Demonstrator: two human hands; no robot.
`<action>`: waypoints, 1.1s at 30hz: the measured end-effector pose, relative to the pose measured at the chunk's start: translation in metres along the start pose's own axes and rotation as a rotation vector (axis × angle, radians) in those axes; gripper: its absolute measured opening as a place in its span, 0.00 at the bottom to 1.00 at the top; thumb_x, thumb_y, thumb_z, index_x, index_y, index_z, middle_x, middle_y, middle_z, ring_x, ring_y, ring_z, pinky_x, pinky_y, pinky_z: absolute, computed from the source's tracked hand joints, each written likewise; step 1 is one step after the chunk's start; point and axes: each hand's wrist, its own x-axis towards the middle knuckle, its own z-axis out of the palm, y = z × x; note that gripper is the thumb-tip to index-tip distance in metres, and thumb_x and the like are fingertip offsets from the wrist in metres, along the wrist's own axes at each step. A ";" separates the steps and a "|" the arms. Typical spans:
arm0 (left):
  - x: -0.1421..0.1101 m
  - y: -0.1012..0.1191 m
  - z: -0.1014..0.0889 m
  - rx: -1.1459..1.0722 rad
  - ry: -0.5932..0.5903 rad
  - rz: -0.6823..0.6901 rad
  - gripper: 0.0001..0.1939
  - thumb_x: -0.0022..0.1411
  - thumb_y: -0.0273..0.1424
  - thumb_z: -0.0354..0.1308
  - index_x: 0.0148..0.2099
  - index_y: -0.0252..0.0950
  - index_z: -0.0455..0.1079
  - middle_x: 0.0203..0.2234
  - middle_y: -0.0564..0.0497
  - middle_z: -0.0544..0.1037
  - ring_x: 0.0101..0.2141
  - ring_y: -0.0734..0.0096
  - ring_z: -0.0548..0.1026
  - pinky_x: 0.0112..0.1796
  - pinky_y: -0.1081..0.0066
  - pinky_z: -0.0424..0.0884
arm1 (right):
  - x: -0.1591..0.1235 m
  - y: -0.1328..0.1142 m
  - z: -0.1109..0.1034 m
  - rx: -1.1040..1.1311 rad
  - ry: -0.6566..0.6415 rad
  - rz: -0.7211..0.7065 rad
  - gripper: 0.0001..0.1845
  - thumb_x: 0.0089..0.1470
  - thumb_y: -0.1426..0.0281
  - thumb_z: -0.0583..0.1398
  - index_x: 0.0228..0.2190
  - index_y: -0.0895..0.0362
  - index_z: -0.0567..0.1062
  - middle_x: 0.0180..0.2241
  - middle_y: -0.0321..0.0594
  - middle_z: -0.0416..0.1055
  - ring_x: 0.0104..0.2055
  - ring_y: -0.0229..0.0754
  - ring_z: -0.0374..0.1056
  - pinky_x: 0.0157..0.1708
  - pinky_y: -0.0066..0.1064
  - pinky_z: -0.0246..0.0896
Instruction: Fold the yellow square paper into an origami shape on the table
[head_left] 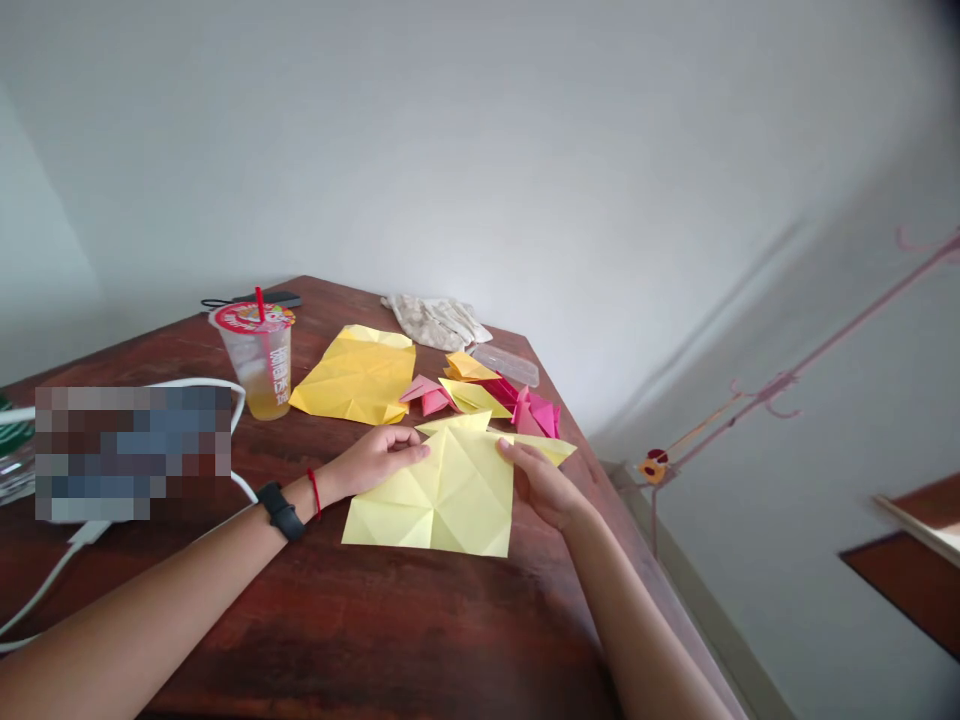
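Observation:
A pale yellow creased square of paper (442, 495) lies on the dark wooden table (360, 620). My left hand (375, 458) rests on its upper left edge, fingers curled and pinching the paper's border. My right hand (544, 485) grips the right edge, thumb on top and fingers underneath. The left wrist wears a black band and a red string.
Behind the sheet lie a larger yellow sheet (356, 375), folded pink pieces (536, 412) and folded yellow pieces (472, 385). A plastic cup with a red straw (259, 362) stands at left, a white cable (225, 400) beside it. A cloth (435, 320) and clear case (506, 363) sit far back.

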 end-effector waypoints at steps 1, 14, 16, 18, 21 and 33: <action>0.000 -0.001 0.001 -0.019 0.024 0.012 0.21 0.61 0.49 0.61 0.30 0.35 0.69 0.25 0.55 0.70 0.28 0.72 0.66 0.30 0.73 0.61 | -0.001 0.000 0.002 -0.007 -0.007 -0.004 0.23 0.55 0.54 0.68 0.46 0.56 0.79 0.46 0.48 0.81 0.49 0.52 0.77 0.50 0.40 0.73; 0.000 -0.006 0.014 -0.279 0.067 -0.039 0.17 0.59 0.45 0.64 0.40 0.36 0.73 0.34 0.50 0.79 0.34 0.64 0.77 0.35 0.69 0.70 | -0.008 0.006 0.022 -0.022 0.021 0.000 0.21 0.55 0.56 0.68 0.46 0.53 0.78 0.48 0.47 0.80 0.47 0.56 0.78 0.46 0.46 0.75; 0.000 -0.007 0.014 -0.303 0.037 -0.030 0.18 0.60 0.44 0.64 0.44 0.36 0.75 0.37 0.48 0.81 0.38 0.60 0.78 0.37 0.67 0.72 | -0.009 0.006 0.024 -0.048 0.026 0.009 0.20 0.55 0.55 0.67 0.45 0.53 0.78 0.47 0.46 0.81 0.46 0.56 0.79 0.45 0.45 0.75; 0.000 -0.009 0.013 -0.245 0.031 -0.021 0.18 0.62 0.44 0.61 0.44 0.35 0.77 0.37 0.47 0.82 0.39 0.60 0.78 0.37 0.67 0.72 | -0.009 0.005 0.026 -0.072 0.012 0.019 0.19 0.55 0.55 0.67 0.43 0.53 0.78 0.46 0.46 0.81 0.46 0.55 0.79 0.45 0.44 0.76; 0.000 -0.011 0.012 -0.119 0.060 -0.008 0.18 0.64 0.45 0.59 0.39 0.33 0.78 0.35 0.47 0.82 0.35 0.63 0.76 0.34 0.70 0.69 | -0.010 0.005 0.029 -0.087 0.008 0.039 0.18 0.54 0.55 0.68 0.42 0.53 0.79 0.43 0.45 0.82 0.44 0.55 0.79 0.43 0.42 0.76; 0.002 -0.024 0.012 -0.273 -0.006 -0.052 0.21 0.58 0.41 0.68 0.48 0.33 0.75 0.41 0.44 0.83 0.39 0.58 0.81 0.37 0.66 0.75 | -0.008 0.012 0.034 -0.106 -0.022 -0.020 0.19 0.55 0.52 0.67 0.41 0.51 0.80 0.44 0.45 0.81 0.46 0.57 0.78 0.44 0.45 0.75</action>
